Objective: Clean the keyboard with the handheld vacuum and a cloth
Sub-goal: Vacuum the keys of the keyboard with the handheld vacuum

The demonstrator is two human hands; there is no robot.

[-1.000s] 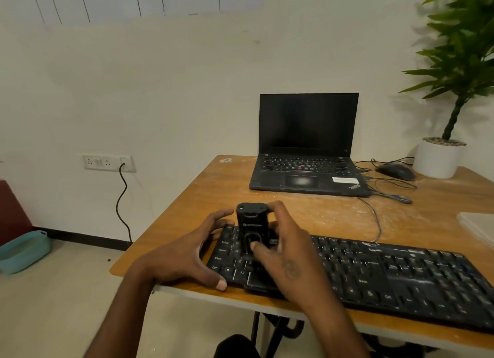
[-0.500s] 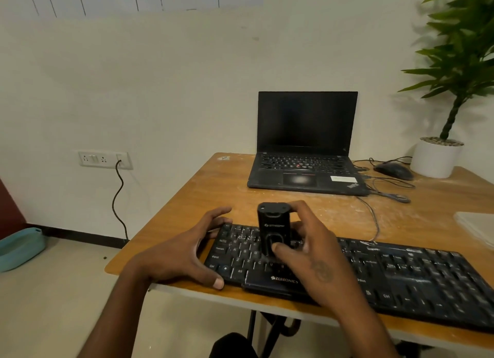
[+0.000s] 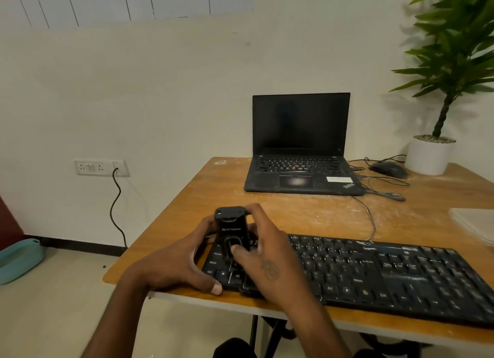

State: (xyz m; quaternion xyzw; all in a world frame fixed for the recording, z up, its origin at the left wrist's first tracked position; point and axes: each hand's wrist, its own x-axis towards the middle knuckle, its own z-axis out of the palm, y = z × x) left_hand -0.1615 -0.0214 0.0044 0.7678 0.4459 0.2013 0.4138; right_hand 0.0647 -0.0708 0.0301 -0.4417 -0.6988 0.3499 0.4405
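On the worktop [image 3: 187,197], near its front edge, black keyboard [image 3: 374,274] lies flat, long side along that edge. Handheld vacuum [image 3: 231,230] stands upright over the keyboard's left end, nozzle end down on the keys, cap end up.

Right hand [image 3: 263,256] grips the vacuum: fingers curled round its far side, thumb [image 3: 238,249] pressed on the front face over the oval button area. So the vacuum sits inside the right fingers, pinched between thumb and the rest.

Left hand [image 3: 184,264] is at the keyboard's left edge, fingers curved round the corner; its thumb lies on the front rim just left of the Ctrl key, other fingertips behind the vacuum, mostly hidden. Looks like a brace on the keyboard; can't tell whether those fingers touch the vacuum.

Beyond the keyboard: open laptop [image 3: 300,154], screen dark. Right of the laptop, a mouse [image 3: 387,169] with loose cables, then a white pot [image 3: 427,157] holding a green plant [image 3: 459,50] with pebbles on top of the soil.

Far left of the keyboard, on the floor, a teal tub [image 3: 18,258]; contents not visible.
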